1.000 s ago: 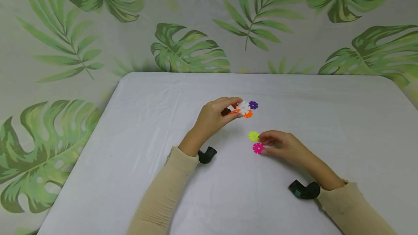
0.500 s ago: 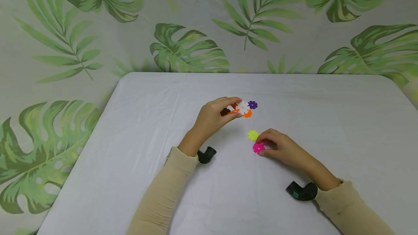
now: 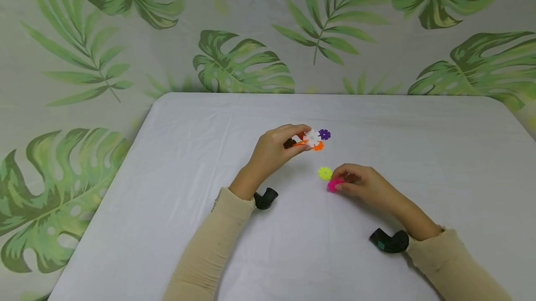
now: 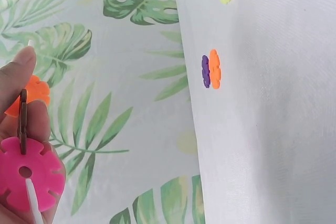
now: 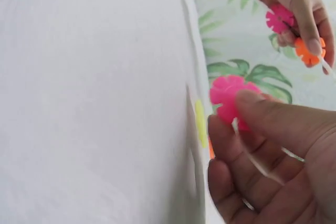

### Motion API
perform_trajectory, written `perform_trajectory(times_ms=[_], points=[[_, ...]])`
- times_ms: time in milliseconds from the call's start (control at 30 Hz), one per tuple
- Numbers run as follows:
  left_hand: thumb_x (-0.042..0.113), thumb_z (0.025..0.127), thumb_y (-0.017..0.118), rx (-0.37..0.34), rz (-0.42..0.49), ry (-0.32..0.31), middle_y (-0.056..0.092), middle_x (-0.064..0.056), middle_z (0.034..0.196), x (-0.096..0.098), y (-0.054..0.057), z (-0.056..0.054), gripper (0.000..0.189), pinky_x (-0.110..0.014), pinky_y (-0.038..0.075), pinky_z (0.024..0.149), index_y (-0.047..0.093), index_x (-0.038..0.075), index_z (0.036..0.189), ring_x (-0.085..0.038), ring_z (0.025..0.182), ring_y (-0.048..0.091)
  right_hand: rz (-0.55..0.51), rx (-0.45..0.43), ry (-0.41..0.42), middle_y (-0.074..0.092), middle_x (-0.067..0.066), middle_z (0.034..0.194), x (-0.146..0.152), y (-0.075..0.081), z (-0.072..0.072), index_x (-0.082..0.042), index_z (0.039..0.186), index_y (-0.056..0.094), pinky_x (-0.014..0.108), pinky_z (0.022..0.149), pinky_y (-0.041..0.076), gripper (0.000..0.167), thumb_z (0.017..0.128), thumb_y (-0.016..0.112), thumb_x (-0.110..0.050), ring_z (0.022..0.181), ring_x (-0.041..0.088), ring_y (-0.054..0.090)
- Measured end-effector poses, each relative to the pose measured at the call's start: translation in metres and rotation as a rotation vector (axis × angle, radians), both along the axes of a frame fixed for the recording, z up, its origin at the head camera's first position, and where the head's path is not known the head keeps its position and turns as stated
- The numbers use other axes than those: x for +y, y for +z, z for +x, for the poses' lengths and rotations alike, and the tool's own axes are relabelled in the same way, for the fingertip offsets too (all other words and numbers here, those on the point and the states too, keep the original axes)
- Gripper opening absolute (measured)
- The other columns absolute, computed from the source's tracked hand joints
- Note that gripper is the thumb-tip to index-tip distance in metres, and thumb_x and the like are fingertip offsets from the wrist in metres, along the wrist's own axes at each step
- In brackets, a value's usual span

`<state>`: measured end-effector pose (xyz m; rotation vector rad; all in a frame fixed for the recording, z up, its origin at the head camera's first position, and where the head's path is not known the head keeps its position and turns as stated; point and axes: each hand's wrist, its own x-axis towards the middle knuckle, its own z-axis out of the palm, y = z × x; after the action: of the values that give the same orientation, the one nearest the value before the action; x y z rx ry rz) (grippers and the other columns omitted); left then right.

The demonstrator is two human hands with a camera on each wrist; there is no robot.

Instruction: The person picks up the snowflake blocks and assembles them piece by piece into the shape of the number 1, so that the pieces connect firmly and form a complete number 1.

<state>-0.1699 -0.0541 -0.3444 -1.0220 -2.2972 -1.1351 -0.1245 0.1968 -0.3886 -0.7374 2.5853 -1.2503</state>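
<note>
My left hand (image 3: 272, 145) holds a joined cluster of notched snowflake discs above the table. In the cluster are a white disc (image 3: 311, 138), a pink disc (image 4: 47, 163), a brown disc (image 4: 22, 121) and an orange disc (image 4: 38, 95). My right hand (image 3: 368, 187) pinches a separate pink disc (image 5: 224, 95) between thumb and fingers, raised off the tabletop. Just left of the right fingertips lies a yellow disc (image 3: 324, 173). Beyond the left fingertips, a purple disc (image 3: 324, 134) and another orange disc (image 3: 319, 146) lie close together, the orange one partly behind the white disc.
The white-covered table (image 3: 167, 161) ends at the back against a leaf-patterned cloth (image 3: 243, 63). A black device sits at each wrist, one by the left cuff (image 3: 265, 198) and one by the right cuff (image 3: 389, 241).
My right hand has closed on the pink disc beside the yellow one and lifted it, tilting it slightly. The left hand and its cluster stay put.
</note>
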Motion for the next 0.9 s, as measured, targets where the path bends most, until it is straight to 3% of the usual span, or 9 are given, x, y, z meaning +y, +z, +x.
perform_trajectory(times_ms=[333, 567, 900], points=[[0.019, 0.075, 0.074, 0.003, -0.007, 0.002, 0.064, -0.002, 0.1, 0.0, -0.001, -0.001, 0.038, -0.01, 0.042, 0.064, 0.064, 0.007, 0.109, -0.004, 0.069, 0.054, -0.049, 0.196, -0.042, 0.062, -0.002, 0.09, 0.001, 0.02, -0.013, -0.01, 0.099, 0.062, 0.02, 0.074, 0.047, 0.022, 0.079, 0.067, -0.003, 0.079, 0.01, 0.058], [0.019, 0.075, 0.074, -0.005, -0.009, 0.002, 0.064, -0.001, 0.093, 0.0, -0.001, 0.0, 0.038, -0.01, 0.042, 0.064, 0.064, 0.007, 0.109, -0.004, 0.067, 0.053, -0.095, 0.219, -0.129, 0.062, 0.002, 0.091, -0.002, 0.038, -0.024, -0.006, 0.101, 0.06, 0.016, 0.072, 0.047, 0.023, 0.079, 0.068, -0.004, 0.077, 0.011, 0.061], [0.02, 0.074, 0.074, -0.003, -0.026, 0.014, 0.064, -0.001, 0.096, 0.0, 0.0, 0.001, 0.039, -0.01, 0.041, 0.064, 0.064, 0.008, 0.11, -0.004, 0.068, 0.052, -0.175, 0.269, -0.131, 0.061, 0.002, 0.088, -0.011, 0.052, -0.037, -0.004, 0.096, 0.059, 0.017, 0.072, 0.048, 0.017, 0.081, 0.065, -0.003, 0.071, 0.011, 0.062]])
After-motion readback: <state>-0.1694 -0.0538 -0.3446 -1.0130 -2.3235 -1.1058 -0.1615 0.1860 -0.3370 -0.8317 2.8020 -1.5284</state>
